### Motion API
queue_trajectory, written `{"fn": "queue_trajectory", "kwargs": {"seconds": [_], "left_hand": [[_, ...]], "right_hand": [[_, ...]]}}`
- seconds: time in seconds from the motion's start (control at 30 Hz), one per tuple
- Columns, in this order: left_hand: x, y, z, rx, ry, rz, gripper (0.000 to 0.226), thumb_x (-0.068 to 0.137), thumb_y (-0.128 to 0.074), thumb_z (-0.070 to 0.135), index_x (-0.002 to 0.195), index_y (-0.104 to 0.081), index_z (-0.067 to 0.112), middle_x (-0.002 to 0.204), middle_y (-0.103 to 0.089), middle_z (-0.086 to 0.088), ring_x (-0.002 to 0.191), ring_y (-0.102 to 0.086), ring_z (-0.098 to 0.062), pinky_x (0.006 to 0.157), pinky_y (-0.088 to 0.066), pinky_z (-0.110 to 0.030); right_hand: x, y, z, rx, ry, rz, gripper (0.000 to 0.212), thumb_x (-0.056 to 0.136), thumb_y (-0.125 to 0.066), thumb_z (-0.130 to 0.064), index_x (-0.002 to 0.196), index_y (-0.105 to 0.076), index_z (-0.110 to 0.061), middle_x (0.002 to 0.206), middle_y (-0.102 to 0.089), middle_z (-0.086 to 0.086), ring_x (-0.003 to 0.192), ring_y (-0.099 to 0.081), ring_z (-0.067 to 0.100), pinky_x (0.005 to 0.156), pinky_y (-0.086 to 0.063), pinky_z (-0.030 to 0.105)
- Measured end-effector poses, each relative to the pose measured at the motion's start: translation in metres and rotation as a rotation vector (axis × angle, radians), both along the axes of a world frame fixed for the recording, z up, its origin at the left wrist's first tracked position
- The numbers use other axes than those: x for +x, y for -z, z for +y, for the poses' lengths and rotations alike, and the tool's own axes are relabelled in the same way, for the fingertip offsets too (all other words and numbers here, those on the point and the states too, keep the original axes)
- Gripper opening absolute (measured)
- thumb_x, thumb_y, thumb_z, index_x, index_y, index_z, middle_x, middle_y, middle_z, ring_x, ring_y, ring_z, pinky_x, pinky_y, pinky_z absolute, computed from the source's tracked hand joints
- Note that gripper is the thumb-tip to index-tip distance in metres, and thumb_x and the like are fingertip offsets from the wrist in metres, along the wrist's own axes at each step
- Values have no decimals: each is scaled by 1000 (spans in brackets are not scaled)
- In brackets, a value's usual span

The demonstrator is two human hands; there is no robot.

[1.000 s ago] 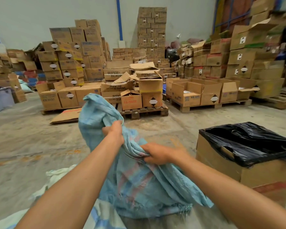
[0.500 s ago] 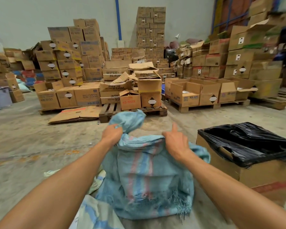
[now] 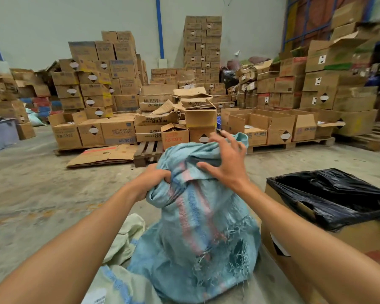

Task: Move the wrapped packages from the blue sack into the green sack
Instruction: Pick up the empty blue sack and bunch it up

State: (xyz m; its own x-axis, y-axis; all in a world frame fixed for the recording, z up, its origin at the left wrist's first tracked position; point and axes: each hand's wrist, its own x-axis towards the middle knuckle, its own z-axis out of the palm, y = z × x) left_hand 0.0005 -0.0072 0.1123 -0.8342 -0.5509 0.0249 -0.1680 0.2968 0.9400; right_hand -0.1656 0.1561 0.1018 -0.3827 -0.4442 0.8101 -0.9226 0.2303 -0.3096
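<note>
- The blue sack (image 3: 198, 227) is standing bulging on the floor, its mouth bunched.
- The left hand (image 3: 150, 181) is gripping the gathered mouth; the right hand (image 3: 225, 165) is hovering spread-fingered.
- The green sack (image 3: 123, 260) is lying crumpled just beside; no packages showing, so transfer seemingly not started.

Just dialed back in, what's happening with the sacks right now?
A person is working at the mouth of the blue sack, which stands on the floor. The left hand grips bunched fabric at its neck, while the right hand hovers spread-fingered over the top. The pale green sack lies crumpled beside it at lower left. No wrapped packages are visible yet. A cardboard box with a black liner sits to the right.
</note>
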Motion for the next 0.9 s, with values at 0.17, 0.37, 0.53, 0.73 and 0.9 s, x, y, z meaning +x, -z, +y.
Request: {"fn": "queue_trajectory", "kwargs": {"seconds": [0.17,0.37,0.53,0.73,0.9], "left_hand": [[20,-8,-10,421,55,144,21,74,-39,5,76,-59,4,65,-61,-12,53,-59,-25,56,-49,-29],[14,-8,-23,648,45,332,42,31,-68,11,70,-52,8,68,-52,-7,60,-54,-23,61,-48,-29],[-5,-8,-28,586,-90,471,54,78,-28,-10,34,-41,18,44,-40,3,45,-40,-8,50,-37,-22],[-12,-16,-29,555,-44,443,33,71,-31,0,51,-55,8,56,-51,-5,55,-51,-14,54,-46,-19],[-8,-24,-45,534,-7,341,31,84,-33,5,72,-61,8,69,-60,-7,57,-60,-20,57,-52,-25]], "right_hand": [[-13,28,14,-105,-188,-508,93,56,-69,-81,139,-38,-54,162,-5,-9,151,-1,21,119,-3,60],[-3,52,-6,171,-579,-1082,148,50,-92,-56,153,13,-42,164,-15,-2,147,-27,22,118,-29,49],[10,62,-34,400,-687,-1234,113,48,-95,-50,143,-41,-22,134,-60,-4,120,-59,19,101,-50,43],[14,65,-45,292,-763,-1366,56,68,-88,-27,118,-62,-25,113,-72,-2,108,-67,21,92,-54,44],[3,63,-57,222,-669,-1404,89,48,-95,-43,126,-62,-17,115,-73,5,107,-69,28,97,-52,51]]}}
